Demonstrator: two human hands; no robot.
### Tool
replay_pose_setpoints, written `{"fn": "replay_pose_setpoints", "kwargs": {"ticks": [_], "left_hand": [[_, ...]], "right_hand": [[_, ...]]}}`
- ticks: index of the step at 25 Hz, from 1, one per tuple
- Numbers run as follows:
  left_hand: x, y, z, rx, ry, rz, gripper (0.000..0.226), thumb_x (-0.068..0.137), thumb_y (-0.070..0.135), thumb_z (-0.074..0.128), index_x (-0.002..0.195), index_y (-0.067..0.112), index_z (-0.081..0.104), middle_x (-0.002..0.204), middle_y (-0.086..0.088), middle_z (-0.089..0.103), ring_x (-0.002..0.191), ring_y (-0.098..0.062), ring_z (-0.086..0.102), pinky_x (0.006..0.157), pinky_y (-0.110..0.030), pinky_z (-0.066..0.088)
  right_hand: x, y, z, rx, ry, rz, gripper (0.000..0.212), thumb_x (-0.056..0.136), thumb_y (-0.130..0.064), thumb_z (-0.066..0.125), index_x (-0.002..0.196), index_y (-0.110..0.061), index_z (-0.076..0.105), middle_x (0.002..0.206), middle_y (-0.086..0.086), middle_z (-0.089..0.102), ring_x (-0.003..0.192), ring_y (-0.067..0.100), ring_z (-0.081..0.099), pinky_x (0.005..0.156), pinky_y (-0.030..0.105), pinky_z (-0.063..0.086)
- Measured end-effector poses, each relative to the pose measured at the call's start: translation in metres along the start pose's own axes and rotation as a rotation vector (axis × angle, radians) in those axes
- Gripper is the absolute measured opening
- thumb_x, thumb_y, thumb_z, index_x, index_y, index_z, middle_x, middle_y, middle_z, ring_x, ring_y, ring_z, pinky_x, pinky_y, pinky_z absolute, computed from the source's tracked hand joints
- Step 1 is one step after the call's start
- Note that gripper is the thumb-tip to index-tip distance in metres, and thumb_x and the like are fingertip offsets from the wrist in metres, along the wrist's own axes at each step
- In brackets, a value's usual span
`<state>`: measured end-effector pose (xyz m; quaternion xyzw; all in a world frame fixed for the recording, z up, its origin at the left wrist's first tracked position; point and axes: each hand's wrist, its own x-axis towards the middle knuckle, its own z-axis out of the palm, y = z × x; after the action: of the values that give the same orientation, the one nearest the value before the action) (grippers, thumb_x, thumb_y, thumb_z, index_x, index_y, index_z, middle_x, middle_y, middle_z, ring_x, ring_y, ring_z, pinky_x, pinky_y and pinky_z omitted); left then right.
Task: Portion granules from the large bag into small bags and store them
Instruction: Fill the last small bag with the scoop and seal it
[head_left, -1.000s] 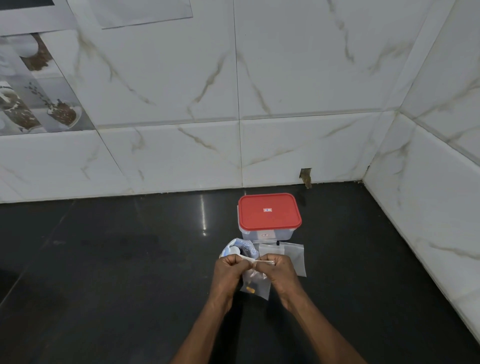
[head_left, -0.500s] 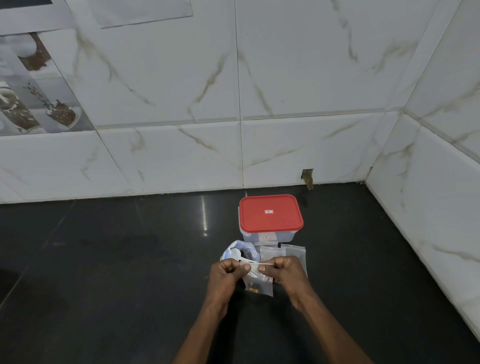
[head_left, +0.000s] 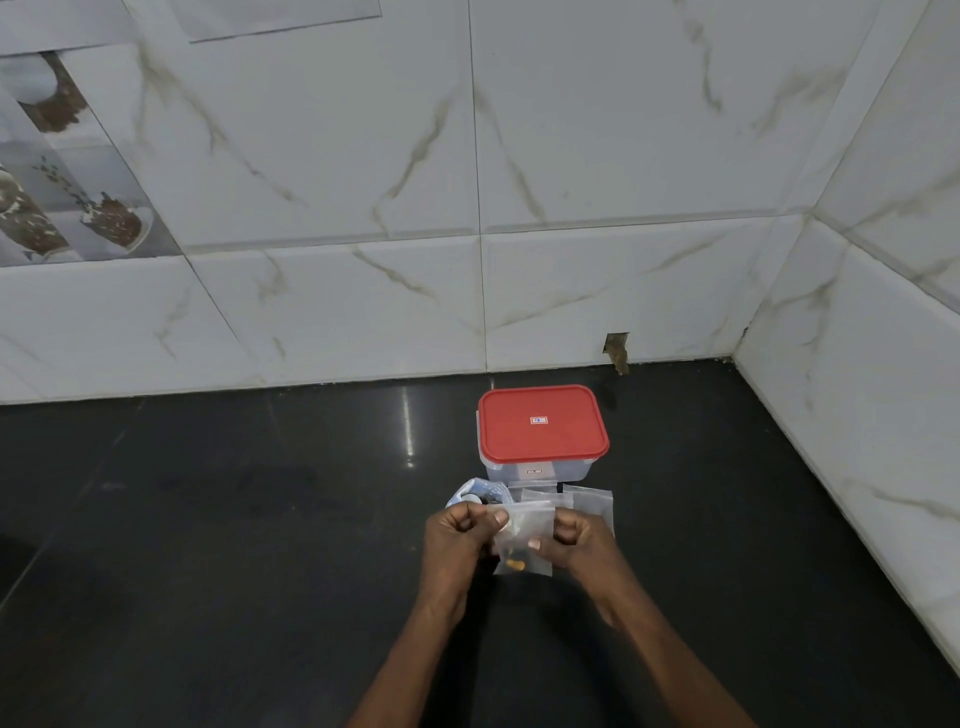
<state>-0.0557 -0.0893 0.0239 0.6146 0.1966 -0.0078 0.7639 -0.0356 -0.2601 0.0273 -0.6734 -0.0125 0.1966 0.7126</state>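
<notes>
I hold a small clear bag (head_left: 524, 538) upright between both hands, just above the black counter (head_left: 234, 545). A few orange granules sit at its bottom. My left hand (head_left: 457, 535) pinches the bag's top left edge. My right hand (head_left: 579, 540) grips its right side, thumb on the front. Behind my left hand lies the large crumpled bluish bag (head_left: 475, 491), partly hidden. More empty small bags (head_left: 587, 501) lie behind my right hand. A clear box with a red lid (head_left: 543, 423) stands shut beyond them.
White marble-tiled walls (head_left: 467, 260) close off the counter at the back and on the right, forming a corner at the far right. A small hole in the tile (head_left: 616, 351) sits just above the counter behind the box.
My hands have drawn apart along the small bag's top. My right hand has dropped lower on the bag's right side. The bag now faces me flat.
</notes>
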Motion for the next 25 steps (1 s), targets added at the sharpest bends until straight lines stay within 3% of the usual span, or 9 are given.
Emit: {"fn": "replay_pose_setpoints", "kwargs": {"ticks": [4, 8, 11, 14, 16, 18, 20, 22, 25], "left_hand": [[0.007, 0.003, 0.01, 0.025, 0.064, 0.054, 0.013, 0.089, 0.002, 0.071, 0.1, 0.008, 0.075, 0.088, -0.012, 0.078, 0.073, -0.021, 0.071, 0.07, -0.034, 0.06], [0.001, -0.018, 0.002, 0.285, 0.122, 0.117, 0.014, 0.088, 0.002, 0.07, 0.086, 0.011, 0.079, 0.075, -0.004, 0.078, 0.071, -0.018, 0.074, 0.075, -0.037, 0.061], [-0.015, -0.05, 0.003, 0.612, 0.087, 0.353, 0.024, 0.083, -0.001, 0.071, 0.087, 0.02, 0.081, 0.082, 0.024, 0.075, 0.082, 0.004, 0.069, 0.083, -0.013, 0.053], [-0.026, -0.082, 0.008, 0.915, -0.074, 0.618, 0.038, 0.08, 0.003, 0.064, 0.109, 0.026, 0.076, 0.115, 0.014, 0.069, 0.109, 0.001, 0.06, 0.097, -0.004, 0.039], [-0.028, -0.097, 0.01, 1.023, -0.201, 0.68, 0.049, 0.084, 0.009, 0.059, 0.13, 0.023, 0.062, 0.141, 0.003, 0.058, 0.13, -0.008, 0.052, 0.106, -0.013, 0.04], [-0.026, -0.104, 0.013, 1.107, -0.266, 0.695, 0.056, 0.089, 0.013, 0.058, 0.143, 0.022, 0.047, 0.156, -0.004, 0.044, 0.143, -0.016, 0.042, 0.112, -0.025, 0.042], [-0.021, -0.111, 0.015, 1.244, -0.35, 0.666, 0.052, 0.088, 0.02, 0.057, 0.14, 0.018, 0.054, 0.153, -0.01, 0.048, 0.14, -0.026, 0.048, 0.107, -0.033, 0.049], [-0.019, -0.114, 0.016, 1.336, -0.379, 0.603, 0.05, 0.085, 0.026, 0.057, 0.134, 0.015, 0.06, 0.148, -0.011, 0.052, 0.132, -0.03, 0.056, 0.102, -0.036, 0.054], [-0.02, -0.114, 0.022, 1.367, -0.393, 0.588, 0.057, 0.078, 0.031, 0.061, 0.133, 0.017, 0.059, 0.146, -0.009, 0.052, 0.124, -0.029, 0.06, 0.1, -0.034, 0.054]], "right_hand": [[0.005, 0.011, -0.019, -0.004, 0.339, -0.007, 0.012, 0.089, 0.004, 0.061, 0.092, -0.001, 0.072, 0.09, 0.014, 0.076, 0.084, 0.031, 0.074, 0.074, 0.047, 0.06], [0.011, 0.021, -0.041, -0.075, 0.496, 0.017, 0.009, 0.089, 0.004, 0.061, 0.081, 0.003, 0.066, 0.078, 0.013, 0.073, 0.074, 0.025, 0.074, 0.06, 0.039, 0.06], [0.016, 0.037, -0.021, -0.428, 0.512, 0.074, 0.03, 0.085, -0.005, 0.069, 0.06, -0.011, 0.054, 0.06, -0.001, 0.06, 0.061, 0.015, 0.059, 0.056, 0.03, 0.046], [0.017, 0.052, 0.001, -0.599, 0.559, 0.036, 0.036, 0.083, -0.009, 0.07, 0.058, -0.016, 0.045, 0.057, -0.005, 0.054, 0.056, 0.012, 0.051, 0.051, 0.025, 0.035], [0.02, 0.056, 0.005, -0.651, 0.56, -0.008, 0.034, 0.083, -0.008, 0.067, 0.061, -0.016, 0.043, 0.06, -0.004, 0.052, 0.057, 0.011, 0.048, 0.05, 0.022, 0.03], [0.022, 0.053, 0.004, -0.76, 0.517, -0.027, 0.021, 0.086, -0.011, 0.064, 0.072, -0.015, 0.049, 0.077, -0.001, 0.054, 0.066, 0.014, 0.051, 0.056, 0.024, 0.035], [0.023, 0.05, -0.004, -0.899, 0.507, -0.066, 0.007, 0.088, -0.019, 0.064, 0.087, -0.014, 0.059, 0.091, 0.001, 0.055, 0.08, 0.018, 0.056, 0.066, 0.03, 0.043], [0.025, 0.05, -0.02, -0.944, 0.568, -0.138, 0.009, 0.089, -0.019, 0.063, 0.094, -0.012, 0.066, 0.095, 0.006, 0.06, 0.089, 0.024, 0.058, 0.073, 0.034, 0.046], [0.037, 0.053, -0.052, -1.025, 0.589, -0.064, 0.036, 0.086, 0.0, 0.057, 0.122, -0.006, 0.062, 0.119, 0.016, 0.058, 0.109, 0.034, 0.054, 0.091, 0.038, 0.046]]}}
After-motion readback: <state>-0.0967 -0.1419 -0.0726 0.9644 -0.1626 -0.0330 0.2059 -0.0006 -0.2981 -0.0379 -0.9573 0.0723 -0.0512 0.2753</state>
